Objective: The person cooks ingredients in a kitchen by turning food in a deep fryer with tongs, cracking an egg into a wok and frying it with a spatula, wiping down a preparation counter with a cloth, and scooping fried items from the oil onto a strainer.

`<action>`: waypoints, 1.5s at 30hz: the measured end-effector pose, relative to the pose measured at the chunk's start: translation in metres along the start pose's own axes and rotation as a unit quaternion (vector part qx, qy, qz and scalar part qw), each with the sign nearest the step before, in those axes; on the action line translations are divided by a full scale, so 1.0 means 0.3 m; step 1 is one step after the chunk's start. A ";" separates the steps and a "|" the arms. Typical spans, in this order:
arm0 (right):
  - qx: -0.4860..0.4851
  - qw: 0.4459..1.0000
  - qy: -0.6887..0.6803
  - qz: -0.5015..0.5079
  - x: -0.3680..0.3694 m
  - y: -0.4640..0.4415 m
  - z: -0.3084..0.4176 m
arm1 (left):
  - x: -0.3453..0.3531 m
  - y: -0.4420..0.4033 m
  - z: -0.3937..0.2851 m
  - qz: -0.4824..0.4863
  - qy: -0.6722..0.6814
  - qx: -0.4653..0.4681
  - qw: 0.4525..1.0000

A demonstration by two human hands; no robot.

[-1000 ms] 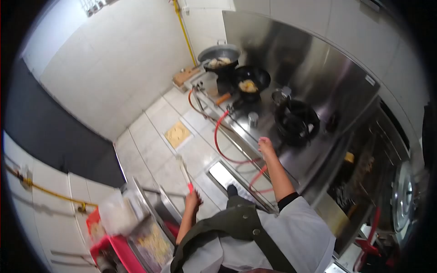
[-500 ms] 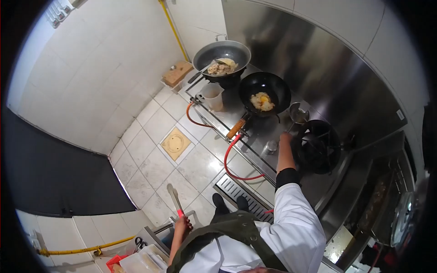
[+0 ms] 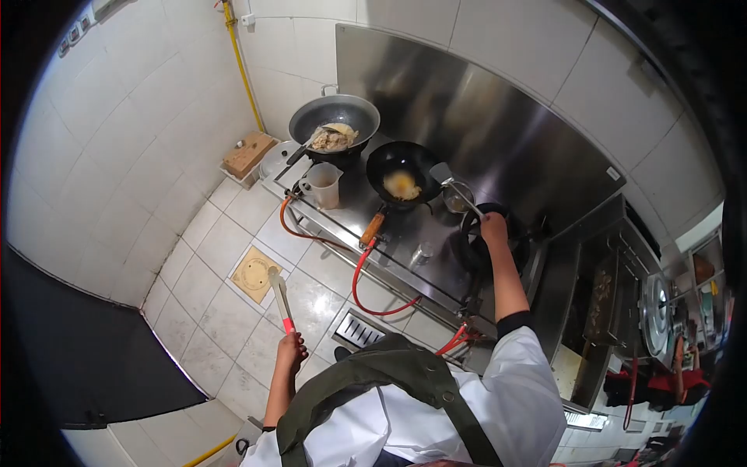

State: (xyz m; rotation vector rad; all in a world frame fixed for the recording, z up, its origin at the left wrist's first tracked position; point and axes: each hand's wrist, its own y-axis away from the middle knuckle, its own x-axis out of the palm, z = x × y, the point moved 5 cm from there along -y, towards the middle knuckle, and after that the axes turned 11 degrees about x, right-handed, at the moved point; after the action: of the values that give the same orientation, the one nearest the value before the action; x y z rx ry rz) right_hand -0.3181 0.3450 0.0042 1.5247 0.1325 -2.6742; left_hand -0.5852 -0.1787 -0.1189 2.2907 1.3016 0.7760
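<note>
My left hand [image 3: 292,350] is closed round the red handle of metal tongs [image 3: 282,300], held out over the tiled floor. My right hand [image 3: 492,226] grips the handle of a metal spatula [image 3: 441,173], whose blade is at the right rim of a black wok [image 3: 380,166]. Egg and rice-like food [image 3: 401,185] lie in that wok, and its wooden handle [image 3: 373,228] points toward me. Below the spatula is a small metal bowl [image 3: 458,197]. An empty black burner [image 3: 475,243] is partly hidden by my right hand and forearm.
A larger grey wok [image 3: 334,111] with food and a utensil stands at the back left of the steel stove. Near it are a plastic jug [image 3: 321,185] and a wooden block [image 3: 249,152]. A metal cup [image 3: 422,254] and red hose [image 3: 356,286] are near the front edge.
My right hand has moved up from beside the metal cup and now holds the spatula up by the black wok. The tongs remain in my left hand. The camera view has shifted.
</note>
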 end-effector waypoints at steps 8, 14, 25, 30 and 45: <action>-0.033 0.989 0.144 0.019 0.198 -0.248 0.153 | 0.009 0.091 0.060 -0.084 0.062 0.007 0.995; -0.077 0.977 0.161 0.117 0.191 -0.280 0.217 | 0.044 0.156 0.127 -0.127 0.109 -0.008 0.986; -0.061 0.960 0.221 0.164 0.191 -0.533 0.335 | 0.116 0.207 0.088 -0.120 0.101 0.031 0.987; -0.078 0.891 0.310 0.321 0.239 -0.474 0.318 | 0.089 0.226 0.070 -0.131 0.091 0.036 0.987; -0.019 0.993 0.041 0.107 0.438 -0.346 0.188 | 0.063 0.217 -0.003 -0.137 0.088 0.051 0.985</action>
State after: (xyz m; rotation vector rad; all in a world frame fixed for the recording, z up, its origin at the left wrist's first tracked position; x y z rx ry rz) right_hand -0.4432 0.4411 -0.0755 1.5430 0.0213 -2.4318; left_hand -0.5355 -0.1943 -0.0754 2.0923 1.7293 0.8465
